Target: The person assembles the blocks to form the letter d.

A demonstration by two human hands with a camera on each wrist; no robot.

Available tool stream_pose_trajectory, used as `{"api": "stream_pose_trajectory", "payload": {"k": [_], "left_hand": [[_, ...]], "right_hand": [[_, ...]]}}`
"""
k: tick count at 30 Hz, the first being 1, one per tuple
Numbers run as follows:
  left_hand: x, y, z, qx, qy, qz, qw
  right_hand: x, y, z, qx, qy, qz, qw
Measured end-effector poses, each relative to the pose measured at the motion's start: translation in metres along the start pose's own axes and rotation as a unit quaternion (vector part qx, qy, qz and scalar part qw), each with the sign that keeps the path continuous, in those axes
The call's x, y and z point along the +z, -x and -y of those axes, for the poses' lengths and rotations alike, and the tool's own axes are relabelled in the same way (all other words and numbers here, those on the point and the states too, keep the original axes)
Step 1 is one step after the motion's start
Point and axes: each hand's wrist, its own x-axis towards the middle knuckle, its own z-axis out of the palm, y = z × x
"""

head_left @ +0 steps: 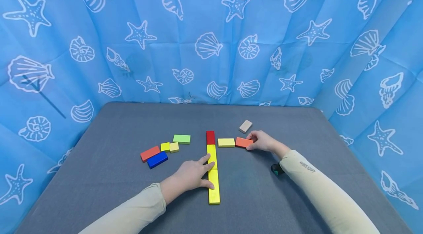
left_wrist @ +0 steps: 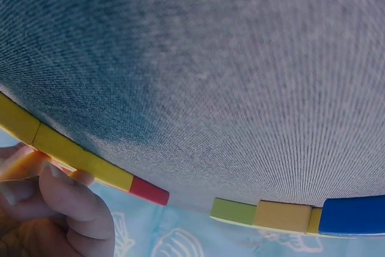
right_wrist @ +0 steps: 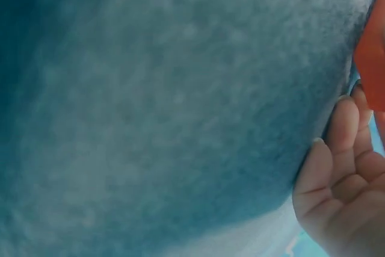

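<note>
Head view, orange block [head_left: 243, 142], one end between right fingers [head_left: 254, 134]

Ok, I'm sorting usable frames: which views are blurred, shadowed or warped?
Head: orange block fairly crisp, soft shadow beside the right sleeve. Left wrist: table looks bowed, darker at upper left. Right wrist: table blurred, bluish.

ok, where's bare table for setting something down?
Gray table, bare: left of the coral block; right of the yellow row, nearer than the orange block; beyond the red block. Crowded: beside the blue block and around the right hand.
</note>
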Motion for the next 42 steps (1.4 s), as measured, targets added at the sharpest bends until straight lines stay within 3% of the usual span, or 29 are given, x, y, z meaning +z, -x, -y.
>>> {"api": "stream_pose_trajectory", "payload": {"k": [8, 14, 22, 29, 42], "left_hand": [[0.000, 0.000, 0.000, 0.002, -0.001, -0.003, 1.0000], [0.000, 0.001, 0.000, 0.002, -0.006, -0.003, 1.0000], [0.000, 0.001, 0.000, 0.002, -0.005, -0.004, 1.0000], [0.000, 0.001, 0.001, 0.003, -0.006, -0.005, 1.0000], [-0.001, 0.000, 0.001, 0.001, -0.011, -0.006, 0.9999]], "right_hand": [[-0.005, 0.002, 0.004, 0.068, -0.061, 0.000, 0.9958], [-0.013, -0.003, 0.011, 0.058, -0.146, -0.007, 0.9876], [-0.019, -0.017, 0.024, 0.068, -0.228, -0.066, 0.9691], [-0.019, -0.024, 0.031, 0.065, -0.258, -0.085, 0.9602], [-0.009, -0.045, 0.044, 0.102, -0.276, -0.130, 0.9468]]}}
